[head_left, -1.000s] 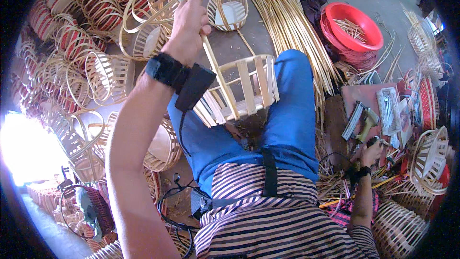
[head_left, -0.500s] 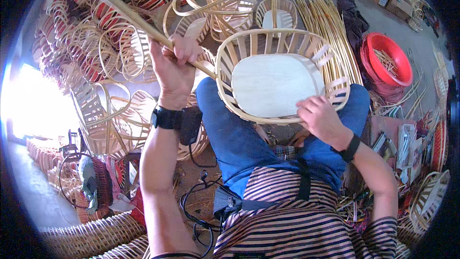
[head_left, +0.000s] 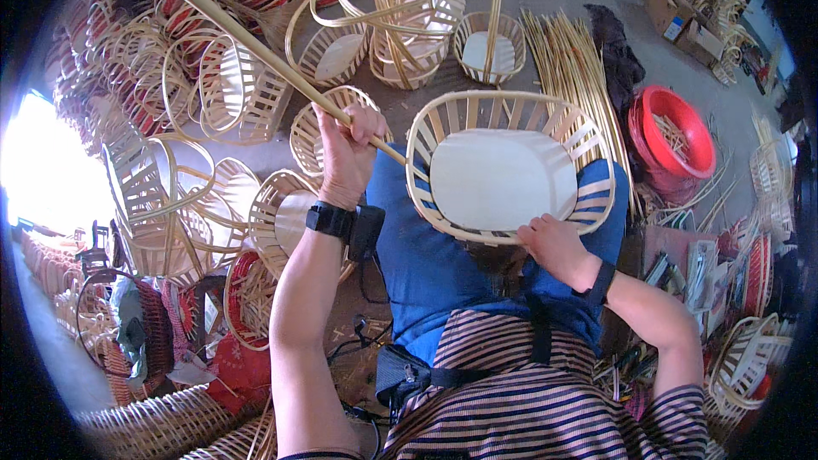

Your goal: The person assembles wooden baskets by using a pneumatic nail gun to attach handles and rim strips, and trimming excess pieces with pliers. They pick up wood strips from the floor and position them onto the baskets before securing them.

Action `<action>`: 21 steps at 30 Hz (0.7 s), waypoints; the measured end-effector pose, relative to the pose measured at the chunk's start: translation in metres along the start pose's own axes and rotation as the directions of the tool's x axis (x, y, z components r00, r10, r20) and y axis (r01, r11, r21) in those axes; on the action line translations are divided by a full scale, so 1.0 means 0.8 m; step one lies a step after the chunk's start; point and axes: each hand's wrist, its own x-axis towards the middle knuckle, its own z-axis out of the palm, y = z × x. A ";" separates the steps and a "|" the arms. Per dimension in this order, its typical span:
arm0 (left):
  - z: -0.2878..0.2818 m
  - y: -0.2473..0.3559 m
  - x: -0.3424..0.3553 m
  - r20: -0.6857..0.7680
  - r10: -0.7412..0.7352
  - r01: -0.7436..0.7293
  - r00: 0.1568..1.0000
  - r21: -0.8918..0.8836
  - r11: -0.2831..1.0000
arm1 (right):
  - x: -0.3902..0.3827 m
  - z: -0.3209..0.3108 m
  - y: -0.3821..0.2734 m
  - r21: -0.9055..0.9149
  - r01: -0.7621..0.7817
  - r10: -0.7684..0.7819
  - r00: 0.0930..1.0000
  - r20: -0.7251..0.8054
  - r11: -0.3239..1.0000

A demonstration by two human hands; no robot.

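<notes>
On my lap rests an oval basket (head_left: 501,172) with a flat pale wooden bottom and slatted sides, tilted toward me. My right hand (head_left: 555,247) grips its near rim, fingers over the edge and onto the bottom board. A long pale wooden strip (head_left: 247,41) slants from the upper left down to the basket's left side. My left hand (head_left: 348,149) is closed around this strip close to the basket. The strip's lower end meets the rim; whether it is fastened there I cannot tell.
Handled baskets (head_left: 409,25) stand on the floor ahead, with many more stacked at the left. A bundle of thin sticks (head_left: 573,68) lies beyond my knees. At the right are a red basin (head_left: 677,132) and cardboard boxes (head_left: 684,24). A cable (head_left: 362,332) hangs by my left hip.
My left hand has shifted right and down with the strip still in it. The basket sits slightly lower and further right in view, my right hand still at its near rim.
</notes>
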 end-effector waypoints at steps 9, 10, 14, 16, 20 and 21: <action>0.003 -0.006 0.008 0.047 -0.050 0.049 0.998 0.035 0.998 | -0.006 -0.059 0.016 0.007 0.000 0.000 0.997 0.083 1.000; 0.005 0.005 0.013 0.101 -0.055 0.048 0.993 0.069 0.996 | -0.003 -0.080 0.019 -0.007 0.019 -0.019 1.000 0.008 1.000; 0.017 0.036 0.037 0.219 -0.059 0.045 0.974 0.069 0.997 | 0.017 -0.199 0.039 -0.241 0.035 -0.133 0.905 -0.403 0.970; 0.031 0.040 0.041 0.260 -0.094 0.087 0.961 0.038 0.996 | 0.022 -0.258 0.047 -0.381 -0.047 -0.178 0.827 -0.533 0.923; 0.043 0.045 0.050 0.424 -0.145 0.136 0.894 0.053 0.989 | 0.037 -0.337 0.059 -0.515 -0.187 -0.225 0.740 -0.634 0.836; 0.046 0.047 0.047 0.453 -0.155 0.139 0.878 0.067 0.988 | 0.047 -0.347 0.051 -0.526 -0.177 -0.249 0.729 -0.638 0.832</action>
